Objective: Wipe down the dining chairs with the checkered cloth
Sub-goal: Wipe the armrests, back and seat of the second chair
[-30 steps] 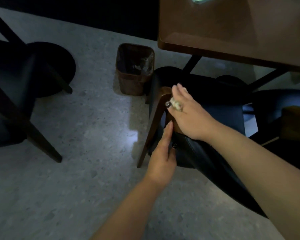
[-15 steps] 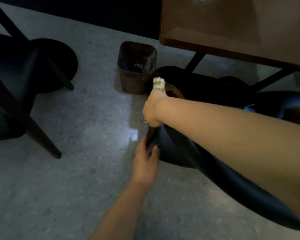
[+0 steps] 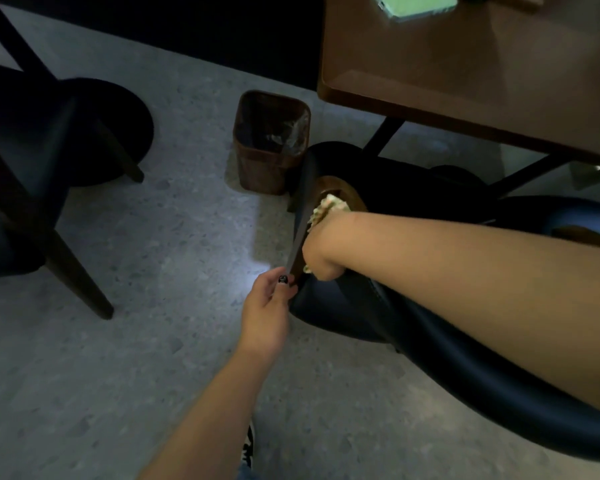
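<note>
Since a moment ago, my right hand (image 3: 321, 245) has slid down the wooden leg (image 3: 300, 233) of the dining chair (image 3: 430, 341), and the cloth (image 3: 326, 209) has gone down with it; before, the bunched fabric poked up above the curve of the frame, and now it sits lower, beside my wrist. My left hand (image 3: 265, 313) has stayed near the bottom of that same leg.

My right hand's fingers are curled round the leg with the checkered cloth wrapped in between, so pale folds show above the hand and a small bit peeks out under the heel of it. My left hand pinches the leg just below, thumb and fingers closed on the wood, dark-painted nails showing. The two hands are close together, almost touching.

The chair is tipped over toward me, its dark padded back sweeping across the near right, under my right forearm. Beyond the leg, on the far side, a brown waste bin (image 3: 272, 140) stands on the speckled grey floor (image 3: 118, 341), with a clear liner inside. The brown table (image 3: 465, 81) fills the far right, and a green phone (image 3: 416, 5) lies on it at the far edge of view. To the left stands another dark chair (image 3: 25, 174), well apart from mine. The toe of my shoe (image 3: 248, 448) shows at the near edge.
</note>
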